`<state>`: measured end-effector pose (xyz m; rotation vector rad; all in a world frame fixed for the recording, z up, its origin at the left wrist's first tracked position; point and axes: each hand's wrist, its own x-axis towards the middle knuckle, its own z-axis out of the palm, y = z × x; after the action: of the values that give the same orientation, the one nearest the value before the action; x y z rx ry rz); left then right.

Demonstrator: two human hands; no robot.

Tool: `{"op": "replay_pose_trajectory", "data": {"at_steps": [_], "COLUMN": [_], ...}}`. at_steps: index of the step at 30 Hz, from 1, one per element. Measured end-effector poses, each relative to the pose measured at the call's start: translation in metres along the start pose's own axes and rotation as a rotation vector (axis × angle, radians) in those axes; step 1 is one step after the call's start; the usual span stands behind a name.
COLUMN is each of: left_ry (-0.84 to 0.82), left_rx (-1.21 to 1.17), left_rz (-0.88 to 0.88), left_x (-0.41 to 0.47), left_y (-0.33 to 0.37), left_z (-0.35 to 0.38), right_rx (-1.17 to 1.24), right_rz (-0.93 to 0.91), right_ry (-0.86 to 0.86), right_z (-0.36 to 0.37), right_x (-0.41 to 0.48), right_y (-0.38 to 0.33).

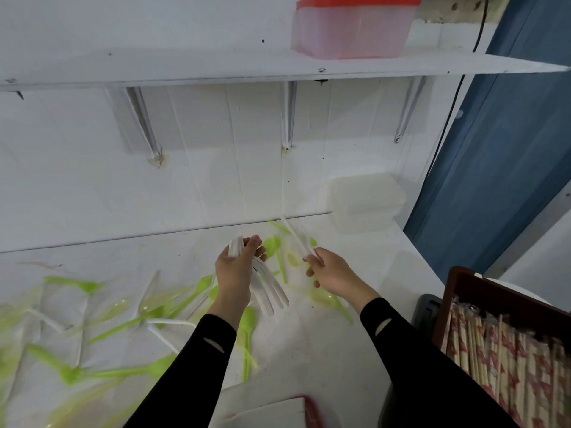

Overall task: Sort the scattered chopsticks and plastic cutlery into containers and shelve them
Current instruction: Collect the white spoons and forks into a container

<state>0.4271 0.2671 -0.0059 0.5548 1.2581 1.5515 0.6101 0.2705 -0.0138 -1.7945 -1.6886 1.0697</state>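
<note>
Left hand [235, 271] grips a white fork bundle [266, 287], right hand [332, 271] pinches more white forks [296, 234]; wrapped chopsticks [506, 350] binned, green cutlery [123, 329] lies unsorted.

A fat bunch of white forks [268, 288] sits in the left hand's [236, 273] grip, spread like a fan, prongs pointing down. The right hand [332, 268] pinches a few white sticks of cutlery [296, 234] that point up and away. Green spoons [270, 247] lie flat between the two grips. More green cutlery [72, 373] lies scattered left of the left grip. A clear tub [366, 202] stands past the right grip. Wrapped chopsticks [506, 350] fill a dark crate [482, 282] right of it. A pink box [352, 29] with a red lid sits high above.
</note>
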Motion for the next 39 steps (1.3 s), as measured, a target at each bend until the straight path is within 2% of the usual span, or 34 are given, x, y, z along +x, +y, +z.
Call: {"op": "replay_pose_trajectory", "data": {"at_steps": [4,6,11,15,20,23,27,32,35,39], "left_ry": [-0.007,-0.053,-0.219,-0.378,-0.284,-0.225,-0.293,-0.406,-0.326,-0.089], "left_rx": [-0.027,-0.039,0.069,0.073,-0.045,0.000,0.093,0.067,0.019,-0.149], "left_rz": [0.004,-0.016,-0.100,-0.154,-0.208,-0.209,-0.224,-0.246,-0.233,-0.145], "left_x": [0.000,0.001,0.001,-0.002,-0.006,-0.004,-0.006,-0.006,-0.005,0.003], "left_y": [-0.002,-0.004,-0.009,-0.007,-0.004,-0.004,-0.007,-0.003,-0.004,-0.007], "left_z": [0.000,-0.001,-0.002,-0.001,0.003,0.001,0.003,0.002,0.004,0.004], "right_rx": [0.450,0.549,0.496,0.499,0.512,0.453,0.440,0.413,0.321,0.232], "right_rz": [0.067,0.107,0.207,0.143,0.141,0.110,0.107,0.108,0.109,0.147], "right_ry": [-0.166,-0.252,-0.284,-0.310,-0.358,-0.339,-0.341,-0.328,-0.285,-0.234], "right_z": [-0.003,-0.002,0.002,0.002,0.001,0.003,0.005,0.005,0.007,0.001], "right_x": [-0.010,-0.012,-0.014,-0.018,-0.018,-0.018,-0.018,-0.017,-0.016,-0.015], "right_y": [-0.020,-0.025,-0.035,-0.035,-0.034,-0.034,-0.032,-0.032,-0.034,-0.031]}}
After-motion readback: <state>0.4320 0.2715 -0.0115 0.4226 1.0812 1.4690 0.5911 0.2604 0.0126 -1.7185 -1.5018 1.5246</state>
